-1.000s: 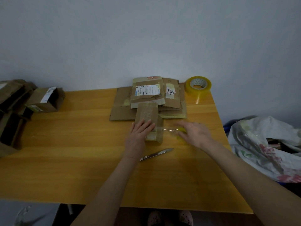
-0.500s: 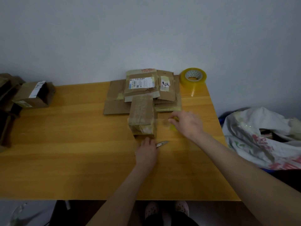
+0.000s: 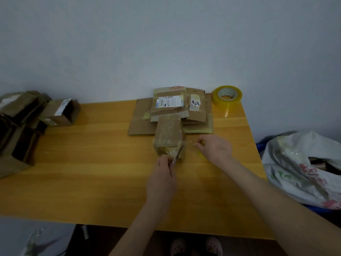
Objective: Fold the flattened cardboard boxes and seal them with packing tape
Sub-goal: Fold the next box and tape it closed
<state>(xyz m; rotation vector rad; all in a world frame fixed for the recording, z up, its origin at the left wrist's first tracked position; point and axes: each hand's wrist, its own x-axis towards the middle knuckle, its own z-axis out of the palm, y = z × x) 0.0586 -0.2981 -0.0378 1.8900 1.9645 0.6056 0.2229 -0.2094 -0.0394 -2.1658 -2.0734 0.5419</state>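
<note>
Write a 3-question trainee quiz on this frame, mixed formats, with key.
1. True or false: the tape roll stands on the table, apart from both hands.
2. The right hand pinches: A) a tape strip coming off the folded box; B) the tape roll; C) a flattened box.
3. Fill in: the left hand grips a metal ___ by the box's near right corner.
Key: 1 true; 2 A; 3 blade.

Your left hand (image 3: 162, 174) holding a thin metal blade (image 3: 176, 157) at a brown cardboard box (image 3: 168, 132), right hand (image 3: 215, 147) pinching clear tape (image 3: 189, 144)
</note>
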